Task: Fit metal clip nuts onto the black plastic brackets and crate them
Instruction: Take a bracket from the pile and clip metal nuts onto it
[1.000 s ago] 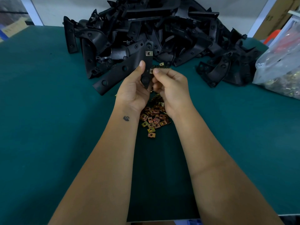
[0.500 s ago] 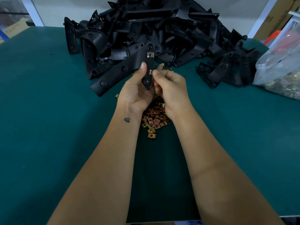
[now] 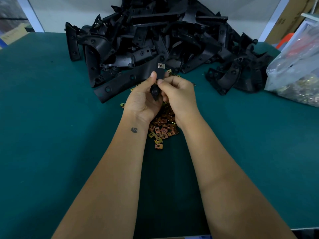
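Note:
My left hand [image 3: 143, 102] grips a small black plastic bracket [image 3: 158, 78] held upright above the table. A metal clip nut [image 3: 161, 65] sits on the bracket's top end. My right hand [image 3: 177, 95] has its fingers curled against the bracket's middle, thumb tip pressed beside my left thumb; whatever it pinches there is hidden. Under both wrists lies a heap of loose brass-coloured clip nuts [image 3: 162, 130]. A big pile of black brackets [image 3: 155, 42] fills the back of the table.
The green table mat [image 3: 51, 135] spreads to both sides. A clear plastic bag of metal parts [image 3: 296, 73] lies at the right edge. Cardboard boxes [image 3: 291, 19] stand behind it. No crate shows.
Both hands stay together on the bracket; my right fingertips have slid lower along it, and the small nut seen between them earlier is hidden.

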Available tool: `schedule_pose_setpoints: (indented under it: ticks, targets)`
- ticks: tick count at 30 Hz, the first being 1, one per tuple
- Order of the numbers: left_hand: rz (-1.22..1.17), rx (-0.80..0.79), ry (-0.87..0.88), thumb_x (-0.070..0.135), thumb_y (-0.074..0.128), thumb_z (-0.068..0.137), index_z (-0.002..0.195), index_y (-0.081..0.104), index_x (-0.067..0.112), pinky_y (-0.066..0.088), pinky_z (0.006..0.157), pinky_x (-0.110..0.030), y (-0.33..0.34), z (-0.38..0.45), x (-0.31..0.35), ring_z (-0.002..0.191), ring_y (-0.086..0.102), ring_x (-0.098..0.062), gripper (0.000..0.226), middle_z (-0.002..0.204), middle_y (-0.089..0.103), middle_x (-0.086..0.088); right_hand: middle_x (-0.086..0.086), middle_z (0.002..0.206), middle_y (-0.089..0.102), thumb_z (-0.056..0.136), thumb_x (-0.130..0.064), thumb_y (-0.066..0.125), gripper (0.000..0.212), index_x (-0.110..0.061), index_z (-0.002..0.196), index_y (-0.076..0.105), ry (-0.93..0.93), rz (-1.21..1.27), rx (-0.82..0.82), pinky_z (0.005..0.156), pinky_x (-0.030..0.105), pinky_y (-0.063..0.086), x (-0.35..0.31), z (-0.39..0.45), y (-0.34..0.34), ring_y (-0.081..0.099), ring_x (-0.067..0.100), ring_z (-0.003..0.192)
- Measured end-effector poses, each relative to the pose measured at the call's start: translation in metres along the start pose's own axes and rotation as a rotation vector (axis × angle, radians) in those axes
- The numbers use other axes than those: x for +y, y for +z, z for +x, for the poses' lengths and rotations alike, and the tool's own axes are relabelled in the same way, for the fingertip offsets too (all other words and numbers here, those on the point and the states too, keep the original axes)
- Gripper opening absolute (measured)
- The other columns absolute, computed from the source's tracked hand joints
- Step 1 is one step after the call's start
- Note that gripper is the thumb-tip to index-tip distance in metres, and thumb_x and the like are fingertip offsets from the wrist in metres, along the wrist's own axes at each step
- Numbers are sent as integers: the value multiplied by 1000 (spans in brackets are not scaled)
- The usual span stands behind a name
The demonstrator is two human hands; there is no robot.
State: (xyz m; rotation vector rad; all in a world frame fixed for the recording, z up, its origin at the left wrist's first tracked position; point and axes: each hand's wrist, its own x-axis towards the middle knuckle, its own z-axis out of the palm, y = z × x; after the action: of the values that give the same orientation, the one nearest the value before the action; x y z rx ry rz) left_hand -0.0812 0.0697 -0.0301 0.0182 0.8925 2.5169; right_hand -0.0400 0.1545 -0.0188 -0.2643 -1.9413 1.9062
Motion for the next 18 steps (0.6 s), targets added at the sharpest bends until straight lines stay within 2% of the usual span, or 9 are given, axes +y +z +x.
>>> schedule_pose_setpoints:
  ticks: [2, 4, 5, 8, 10, 12, 14, 16, 18]
  targets:
    - [25, -13, 20, 15, 62, 90, 70, 77, 8, 49, 78, -32, 0, 0, 0, 78, 63, -21, 25, 81, 70, -8, -15, 53, 56, 90, -12, 65, 22, -16, 68, 65, -32, -32, 35, 56, 16, 43, 0, 0, 1, 51, -1, 54]
    - [28, -29, 19, 11, 61, 91, 63, 77, 10, 53, 77, -31, -1, 0, 2, 74, 67, -19, 32, 77, 72, -6, -13, 59, 57, 90, -11, 64, 18, -15, 73, 66, -46, -5, 108, 62, 21, 44, 0, 0, 1, 53, 3, 59]
    - [9, -23, 13, 8, 60, 90, 66, 77, 9, 56, 74, -31, -1, 0, 3, 73, 69, -19, 30, 77, 72, -7, -10, 62, 57, 91, -10, 63, 15, -14, 76, 66, -47, 38, 150, 62, 21, 44, -1, 0, 0, 53, 3, 60]
    - [-29, 13, -23, 5, 62, 87, 91, 69, 4, 58, 69, -26, -3, 0, 6, 77, 69, -19, 8, 85, 72, -9, -6, 70, 58, 91, -7, 62, 11, -12, 84, 67, -58, 103, 232, 60, 17, 46, -1, 2, -6, 54, 2, 60]
    - [-26, 0, -51, 6, 63, 83, 99, 65, 4, 57, 67, -25, -2, 0, 6, 80, 67, -19, 17, 88, 71, -9, -7, 73, 61, 92, -8, 62, 11, -14, 85, 69, -75, 72, 237, 63, 18, 46, -1, 2, -7, 54, 4, 64]
    - [-22, -27, -69, 8, 64, 76, 102, 64, 4, 55, 66, -24, -1, -2, 6, 82, 65, -19, 26, 91, 70, -9, -6, 75, 63, 92, -7, 63, 12, -14, 85, 70, -88, 78, 221, 59, 15, 46, -1, 2, -6, 56, -1, 62]
    - [19, -45, -83, 10, 61, 79, 102, 64, 6, 52, 66, -23, -1, -2, 6, 78, 65, -18, 24, 89, 70, -7, -6, 74, 65, 92, -8, 63, 12, -15, 86, 71, -84, 99, 203, 54, 13, 46, -1, 1, -3, 57, -6, 58]
    - [75, -43, -95, 11, 57, 86, 102, 65, 8, 50, 65, -22, -1, -3, 6, 73, 64, -17, 19, 85, 69, -5, -13, 66, 64, 92, -11, 65, 13, -18, 84, 72, -61, 115, 191, 51, 17, 48, -2, 0, -2, 56, -4, 55]
    - [104, -50, -106, 12, 57, 84, 105, 63, 8, 49, 63, -21, -1, -4, 5, 74, 62, -17, 23, 87, 67, -5, -15, 60, 61, 92, -13, 66, 13, -18, 82, 72, -40, 144, 184, 50, 21, 49, -1, 0, -2, 54, -2, 52]
